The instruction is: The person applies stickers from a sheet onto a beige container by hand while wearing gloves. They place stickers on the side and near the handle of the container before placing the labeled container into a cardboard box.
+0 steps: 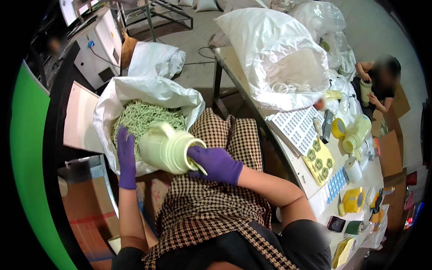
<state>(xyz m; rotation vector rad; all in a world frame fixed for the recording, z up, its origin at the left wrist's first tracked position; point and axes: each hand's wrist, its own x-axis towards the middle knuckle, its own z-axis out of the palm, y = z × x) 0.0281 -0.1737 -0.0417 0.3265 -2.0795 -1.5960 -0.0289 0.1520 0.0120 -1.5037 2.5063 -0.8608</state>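
Pale-green jug (157, 150) tilted, mouth to 3 o'clock.
Left hand (127, 157) flat at 9 o'clock; right hand's (218, 166) fingers inside mouth, grip unclear. Sack (108, 101) of green strips (148, 112), 11 o'clock, partly masked by jug; cluttered bench (300, 173), 3 o'clock.

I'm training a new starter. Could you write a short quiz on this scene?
1. Which hand is at the mouth of the pale green jug: A) left, B) right?
2. True or false: the jug stands upright.
3. Fill in: the open white sack nearest the jug holds small pale ___ pieces.

Key: 1. B, the right hand. 2. False; it is tipped over sideways. 3. Green.
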